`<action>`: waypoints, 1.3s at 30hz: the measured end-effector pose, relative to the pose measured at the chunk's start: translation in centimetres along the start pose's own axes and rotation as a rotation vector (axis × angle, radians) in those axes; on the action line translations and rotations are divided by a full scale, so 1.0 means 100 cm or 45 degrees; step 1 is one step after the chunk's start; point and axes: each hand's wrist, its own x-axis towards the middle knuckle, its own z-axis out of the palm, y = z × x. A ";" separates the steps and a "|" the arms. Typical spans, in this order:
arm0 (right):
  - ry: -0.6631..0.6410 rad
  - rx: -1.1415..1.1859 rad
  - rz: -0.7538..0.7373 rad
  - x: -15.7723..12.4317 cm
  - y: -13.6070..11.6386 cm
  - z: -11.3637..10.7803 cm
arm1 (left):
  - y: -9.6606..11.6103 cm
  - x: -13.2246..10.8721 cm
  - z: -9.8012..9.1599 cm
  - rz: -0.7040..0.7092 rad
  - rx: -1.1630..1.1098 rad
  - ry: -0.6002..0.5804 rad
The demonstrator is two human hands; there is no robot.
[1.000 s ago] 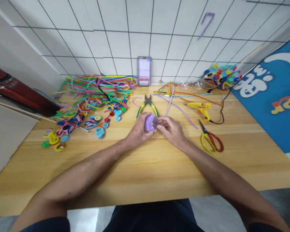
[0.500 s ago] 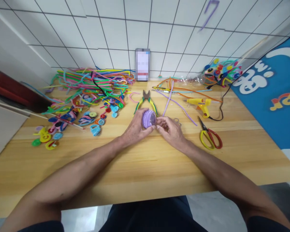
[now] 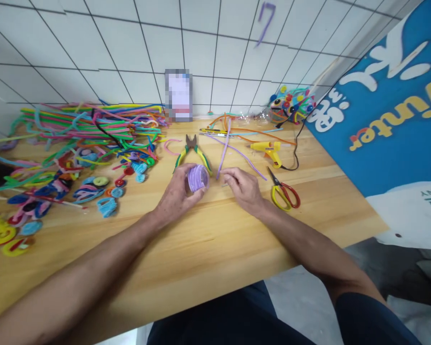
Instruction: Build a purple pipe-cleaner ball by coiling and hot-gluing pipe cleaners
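Observation:
My left hand [image 3: 177, 191] is closed round a purple coil of pipe cleaner [image 3: 197, 178], holding it just above the wooden table [image 3: 215, 239]. My right hand [image 3: 241, 187] lies a little to the right of the coil, fingers curled, its fingertips at the near end of a loose purple pipe cleaner [image 3: 224, 148]; whether it pinches that end is unclear. Green-and-yellow pliers [image 3: 191, 149] lie just behind the coil.
A big heap of coloured pipe cleaners [image 3: 93, 127] and small coiled discs [image 3: 104, 191] covers the left of the table. A yellow glue gun [image 3: 270, 150] with its cord and red-and-yellow scissors [image 3: 282, 191] lie to the right. A phone [image 3: 178, 95] leans on the tiled wall.
The view has swung to the right. My right hand has come off the purple coil and moved a little to the right; my left hand still holds the coil.

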 end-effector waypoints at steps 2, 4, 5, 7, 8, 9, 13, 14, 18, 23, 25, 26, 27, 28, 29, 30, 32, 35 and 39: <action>0.120 -0.003 0.067 0.007 0.001 -0.012 | 0.001 0.001 0.001 0.041 0.020 0.007; 0.271 0.004 0.152 0.014 0.002 -0.027 | 0.001 0.001 0.003 0.051 0.027 0.022; 0.345 -0.010 0.201 0.017 0.004 -0.037 | 0.001 0.002 0.003 0.043 0.025 0.030; 0.452 -0.106 0.298 0.020 0.010 -0.058 | 0.000 0.002 0.004 0.022 0.014 0.048; 0.481 -0.195 0.343 0.020 0.016 -0.069 | 0.000 0.002 0.004 0.015 0.007 0.060; 0.483 -0.306 0.381 0.019 0.023 -0.081 | 0.000 0.003 0.005 0.012 -0.001 0.071; 0.485 -0.803 0.516 0.013 0.064 -0.113 | -0.002 0.003 0.007 0.013 -0.030 0.075; 0.451 -0.852 0.539 0.013 0.074 -0.116 | -0.002 0.003 0.008 0.009 -0.036 0.068; 0.259 -0.839 0.671 0.023 0.101 -0.109 | 0.000 0.004 0.009 -0.019 -0.041 0.031; 0.165 -0.793 0.802 0.043 0.110 -0.100 | 0.003 0.005 0.008 -0.028 -0.047 -0.005; 0.235 -0.717 0.824 0.047 0.108 -0.102 | 0.002 0.006 0.008 -0.027 -0.058 0.002; 0.287 -0.660 0.818 0.047 0.106 -0.104 | 0.002 0.006 0.007 -0.023 -0.066 0.010; 0.339 -0.594 0.792 0.048 0.102 -0.105 | 0.001 0.006 0.007 -0.016 -0.074 0.021; 0.378 -0.523 0.746 0.048 0.097 -0.106 | 0.001 0.006 0.007 -0.005 -0.082 0.030; 0.400 -0.444 0.681 0.048 0.091 -0.106 | 0.000 0.006 0.007 0.007 -0.088 0.037; 0.403 -0.372 0.596 0.048 0.083 -0.104 | 0.000 0.006 0.006 0.018 -0.092 0.041; 0.377 -0.279 0.430 0.047 0.065 -0.097 | 0.000 0.006 0.005 0.028 -0.098 0.028; 0.331 -0.305 0.400 0.041 0.037 -0.076 | 0.000 0.006 0.005 0.017 -0.107 -0.024; 0.285 -0.254 0.413 0.023 0.012 -0.048 | 0.002 0.006 0.003 0.020 -0.117 -0.044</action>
